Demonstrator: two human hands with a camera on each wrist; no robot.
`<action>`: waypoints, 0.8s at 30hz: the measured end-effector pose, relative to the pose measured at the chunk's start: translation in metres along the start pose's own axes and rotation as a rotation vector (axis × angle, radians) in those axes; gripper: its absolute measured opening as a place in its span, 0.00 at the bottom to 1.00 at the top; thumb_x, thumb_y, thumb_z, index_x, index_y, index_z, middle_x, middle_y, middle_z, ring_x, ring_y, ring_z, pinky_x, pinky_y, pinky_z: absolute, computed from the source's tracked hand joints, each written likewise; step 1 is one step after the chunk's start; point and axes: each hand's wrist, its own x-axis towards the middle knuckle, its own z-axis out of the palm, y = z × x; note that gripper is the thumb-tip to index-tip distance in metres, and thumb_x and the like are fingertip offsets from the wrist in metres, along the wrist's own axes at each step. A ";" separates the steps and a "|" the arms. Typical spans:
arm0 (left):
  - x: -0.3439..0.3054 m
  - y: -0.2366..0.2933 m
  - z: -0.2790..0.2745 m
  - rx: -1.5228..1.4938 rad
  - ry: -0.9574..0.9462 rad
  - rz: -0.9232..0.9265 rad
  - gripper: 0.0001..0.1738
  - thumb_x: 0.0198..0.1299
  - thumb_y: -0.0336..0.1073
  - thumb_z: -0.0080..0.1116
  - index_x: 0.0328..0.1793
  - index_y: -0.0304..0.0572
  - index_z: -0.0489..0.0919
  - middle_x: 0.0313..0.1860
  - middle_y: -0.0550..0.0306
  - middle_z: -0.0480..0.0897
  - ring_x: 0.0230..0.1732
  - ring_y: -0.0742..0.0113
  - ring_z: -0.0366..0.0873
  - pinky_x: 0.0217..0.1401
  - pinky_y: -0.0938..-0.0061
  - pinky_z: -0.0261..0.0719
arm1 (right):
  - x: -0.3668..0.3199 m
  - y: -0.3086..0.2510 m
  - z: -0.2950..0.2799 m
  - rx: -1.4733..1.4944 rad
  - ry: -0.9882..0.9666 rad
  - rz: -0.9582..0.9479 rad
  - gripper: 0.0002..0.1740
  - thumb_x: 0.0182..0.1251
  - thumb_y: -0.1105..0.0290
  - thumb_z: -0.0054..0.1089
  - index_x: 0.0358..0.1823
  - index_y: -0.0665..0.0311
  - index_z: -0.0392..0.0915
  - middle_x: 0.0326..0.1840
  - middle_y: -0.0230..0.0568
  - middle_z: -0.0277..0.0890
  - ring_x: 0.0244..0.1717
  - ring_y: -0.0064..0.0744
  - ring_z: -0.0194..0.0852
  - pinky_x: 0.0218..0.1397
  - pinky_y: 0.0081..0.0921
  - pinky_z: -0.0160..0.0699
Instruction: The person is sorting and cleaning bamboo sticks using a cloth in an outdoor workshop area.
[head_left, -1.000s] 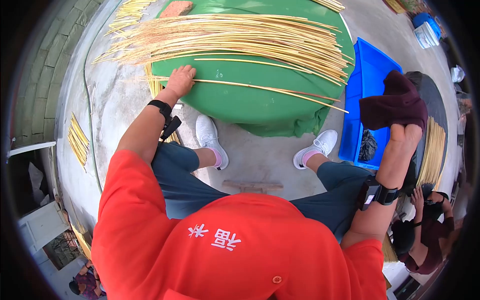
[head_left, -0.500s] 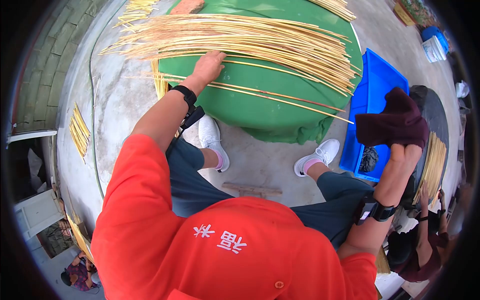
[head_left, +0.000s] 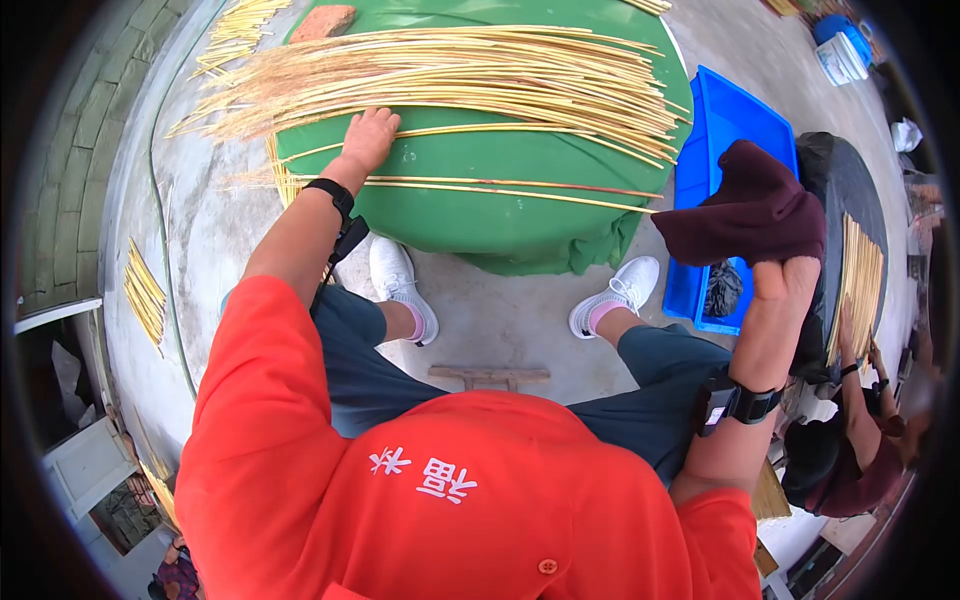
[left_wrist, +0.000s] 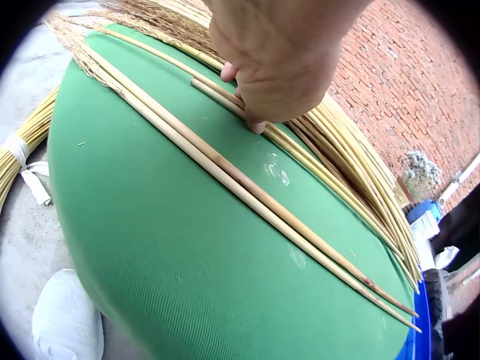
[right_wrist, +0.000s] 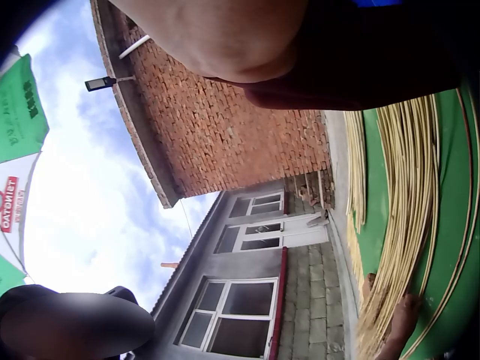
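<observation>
My left hand point(head_left: 370, 138) is over the green-covered table point(head_left: 470, 235), at the near edge of a broad pile of broomcorn stalks point(head_left: 480, 75). In the left wrist view its curled fingertips point(left_wrist: 256, 127) pinch a broomcorn stalk point(left_wrist: 146, 54) beside the pile. Closer to my body, two separate stalks point(head_left: 520, 187) lie side by side. A dark maroon cloth point(head_left: 740, 212) covers my right hand point(head_left: 785, 278), which is raised at the table's right side. Its fingers are hidden under the cloth.
A blue plastic crate point(head_left: 708, 120) stands right of the table, with a black bag point(head_left: 723, 290) in it. A brick point(head_left: 322, 22) lies at the far left. Stalk bundles point(head_left: 145, 295) rest on the ground. At the right another person point(head_left: 850, 450) handles a bundle point(head_left: 857, 280).
My left hand has left the front stalks for the pile's near edge, then drawn back left with a stalk. The right hand stays raised under the cloth.
</observation>
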 end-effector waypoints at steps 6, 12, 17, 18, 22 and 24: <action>-0.003 -0.012 -0.012 -0.143 -0.030 0.020 0.06 0.55 0.32 0.47 0.40 0.47 0.70 0.37 0.52 0.78 0.44 0.53 0.74 0.44 0.61 0.71 | 0.011 0.005 -0.019 0.095 -0.341 0.003 0.15 0.63 0.68 0.51 0.48 0.69 0.70 0.50 0.47 0.73 0.49 0.39 0.73 0.54 0.35 0.73; -0.014 -0.020 -0.024 -0.176 -0.017 0.049 0.05 0.55 0.31 0.48 0.38 0.46 0.69 0.31 0.48 0.79 0.36 0.48 0.77 0.35 0.58 0.73 | 0.007 0.007 -0.013 0.076 -0.378 0.024 0.15 0.62 0.67 0.53 0.47 0.68 0.70 0.47 0.44 0.74 0.47 0.37 0.74 0.51 0.33 0.75; -0.004 -0.021 -0.028 -0.369 0.167 0.047 0.03 0.55 0.29 0.49 0.36 0.43 0.70 0.28 0.44 0.77 0.34 0.45 0.75 0.35 0.57 0.71 | 0.001 0.010 0.000 0.065 -0.221 0.024 0.15 0.62 0.67 0.53 0.46 0.68 0.70 0.47 0.44 0.74 0.46 0.37 0.73 0.51 0.34 0.73; 0.000 -0.021 -0.030 -0.396 0.204 0.038 0.03 0.55 0.29 0.50 0.36 0.42 0.70 0.28 0.43 0.77 0.34 0.44 0.75 0.35 0.56 0.70 | 0.000 0.010 0.003 0.111 -0.142 0.046 0.14 0.62 0.68 0.52 0.46 0.69 0.70 0.48 0.45 0.74 0.47 0.38 0.73 0.52 0.35 0.73; 0.014 -0.026 -0.037 -0.396 0.342 -0.057 0.03 0.56 0.30 0.49 0.36 0.42 0.70 0.29 0.42 0.77 0.35 0.43 0.74 0.35 0.56 0.70 | 0.008 0.013 0.009 0.104 -0.026 0.066 0.16 0.59 0.73 0.45 0.44 0.80 0.72 0.45 0.56 0.74 0.45 0.46 0.73 0.53 0.36 0.71; 0.015 -0.026 -0.036 -0.365 0.288 -0.092 0.04 0.55 0.30 0.50 0.36 0.42 0.70 0.29 0.42 0.77 0.35 0.44 0.75 0.35 0.57 0.70 | 0.015 0.017 -0.002 0.128 -0.143 0.081 0.14 0.57 0.74 0.47 0.40 0.78 0.73 0.42 0.55 0.75 0.44 0.46 0.73 0.52 0.36 0.71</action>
